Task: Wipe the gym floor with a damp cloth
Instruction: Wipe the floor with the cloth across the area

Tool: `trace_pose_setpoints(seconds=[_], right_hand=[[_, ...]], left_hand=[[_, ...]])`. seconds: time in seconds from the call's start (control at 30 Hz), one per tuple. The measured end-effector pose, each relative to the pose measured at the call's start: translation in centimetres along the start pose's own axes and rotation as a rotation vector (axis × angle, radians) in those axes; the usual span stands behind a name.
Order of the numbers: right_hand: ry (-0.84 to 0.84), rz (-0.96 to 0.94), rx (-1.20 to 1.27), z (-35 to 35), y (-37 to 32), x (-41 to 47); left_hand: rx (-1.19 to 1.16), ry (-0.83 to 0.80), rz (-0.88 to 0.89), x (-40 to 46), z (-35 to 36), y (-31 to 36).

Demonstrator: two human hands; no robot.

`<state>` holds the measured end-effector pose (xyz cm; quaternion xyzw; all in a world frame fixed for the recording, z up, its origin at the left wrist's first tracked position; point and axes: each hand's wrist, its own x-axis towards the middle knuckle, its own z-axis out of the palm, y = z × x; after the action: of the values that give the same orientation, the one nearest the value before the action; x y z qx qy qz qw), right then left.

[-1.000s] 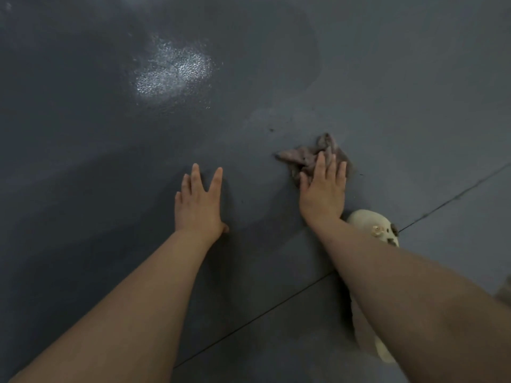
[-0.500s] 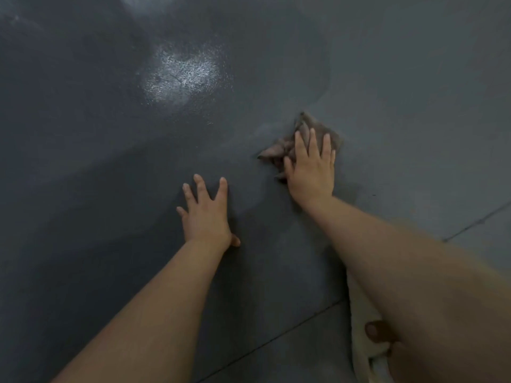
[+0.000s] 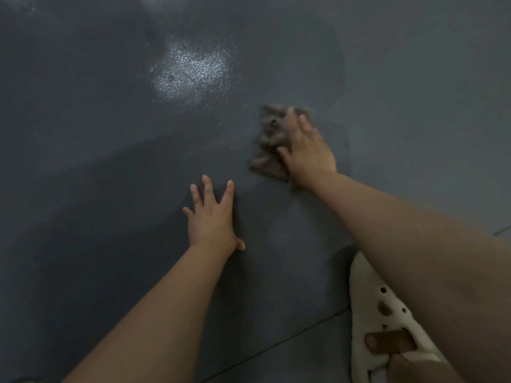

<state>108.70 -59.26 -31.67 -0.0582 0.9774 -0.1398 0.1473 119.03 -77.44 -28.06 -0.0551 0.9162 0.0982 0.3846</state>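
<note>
Dark grey gym floor (image 3: 110, 161) gleams wet around a bright glare patch. The right hand (image 3: 307, 153) presses flat, fingers straight, on the crumpled brownish cloth (image 3: 269, 139). The left hand (image 3: 211, 219) rests splayed on the floor nearby. A cream clog (image 3: 370, 313) sits lower right.

The scene is dim and low in contrast, with one patch of white glare (image 3: 193, 71) on the dark grey floor (image 3: 96, 161) far from the camera, reflecting light from overhead. Soft shadows lie beside both forearms and under the left hand (image 3: 211, 219), while the right hand (image 3: 305, 150) and the cloth (image 3: 269, 139) beneath it are smeared by motion blur. The wide-angle lens stretches the arms toward the lower edge, the corners darken, and the pale shoe (image 3: 370, 305) at lower right looks soft and elongated.
</note>
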Motion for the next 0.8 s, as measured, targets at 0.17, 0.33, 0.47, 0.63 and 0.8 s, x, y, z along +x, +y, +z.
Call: trace_pose_setpoints(seconds=[0.17,0.33,0.47,0.63,0.8], right_hand=[[0.047,0.314,-0.035,-1.5,4.9,0.5],[0.142,0.347,0.017,0.2,3.1,-1.8],[0.128,0.428,0.001,1.2,1.7,-5.4],[0.081,0.528,0.045,2.9,-1.0,-9.8],[0.079,0.471,0.070,5.4,-4.1,-16.3]], left_hand=[[-0.008,0.001,-0.003,0.1,0.1,-0.2],[0.011,-0.016,-0.005,0.1,-0.1,0.0],[0.060,-0.031,0.004,-0.2,-0.6,0.0],[0.116,-0.029,0.032,-2.0,0.4,-0.3],[0.180,-0.008,0.056,-5.2,3.6,0.0]])
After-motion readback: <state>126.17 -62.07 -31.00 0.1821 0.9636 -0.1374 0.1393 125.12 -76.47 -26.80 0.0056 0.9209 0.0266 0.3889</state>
